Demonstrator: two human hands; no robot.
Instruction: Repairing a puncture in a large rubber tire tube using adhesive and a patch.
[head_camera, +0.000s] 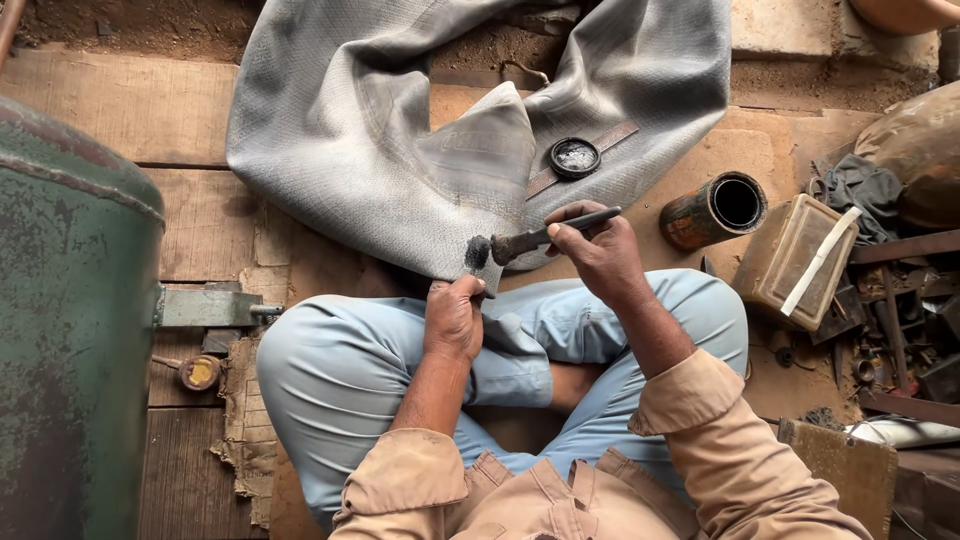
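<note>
Nearest, the left hand (453, 318) is closed, pinching the edge of a grey rubber inner tube (400, 150) over the crossed knees. At one o'clock from it, the right hand (600, 250) grips a dark rasp-like tool (545, 235), its tip on a blackened spot (478, 252) of the tube. Whether that spot is a patch or roughened rubber is hard to tell. Beyond, at twelve o'clock, a small round tin (575, 157) sits on the tube. The surface is worn wooden planks (130, 110); a green tank (70, 320) is cut off at nine o'clock, clutter at three.

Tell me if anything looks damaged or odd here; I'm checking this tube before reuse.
The grey inner tube has a dark roughened patch at the fold the left hand pins down, where the right hand works a rasp-like tool. Whether it is punctured cannot be told.
</note>
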